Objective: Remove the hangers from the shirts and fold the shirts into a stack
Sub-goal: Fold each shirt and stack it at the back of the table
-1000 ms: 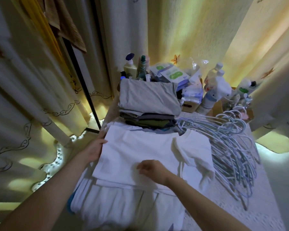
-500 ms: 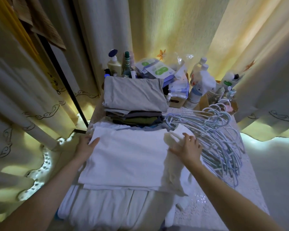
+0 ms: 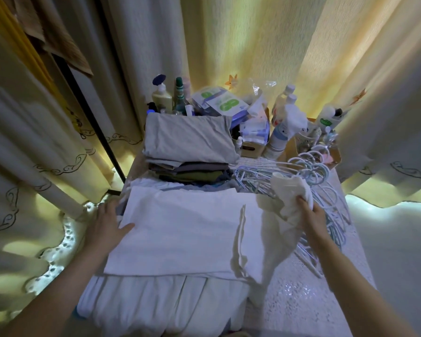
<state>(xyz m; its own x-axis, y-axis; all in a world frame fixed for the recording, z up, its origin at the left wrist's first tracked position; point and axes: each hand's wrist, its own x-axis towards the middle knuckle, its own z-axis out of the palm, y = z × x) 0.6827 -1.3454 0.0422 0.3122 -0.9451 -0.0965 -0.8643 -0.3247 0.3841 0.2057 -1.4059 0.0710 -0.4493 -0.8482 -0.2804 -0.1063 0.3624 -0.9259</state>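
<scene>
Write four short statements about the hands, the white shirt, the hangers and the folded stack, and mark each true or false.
1. The right hand grips a bunched part of the white shirt. True.
2. The left hand holds a hanger. False: it rests flat on the white shirt's left edge.
3. The hangers lie piled to the right of the white shirt. True.
4. A green shirt tops the folded stack. False: a grey shirt lies on top.

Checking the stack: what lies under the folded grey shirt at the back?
Under the folded grey shirt lies a pile of folded dark garments, with grey and olive green edges showing. Their count and the pile's bottom are hidden behind the white shirt.
</scene>
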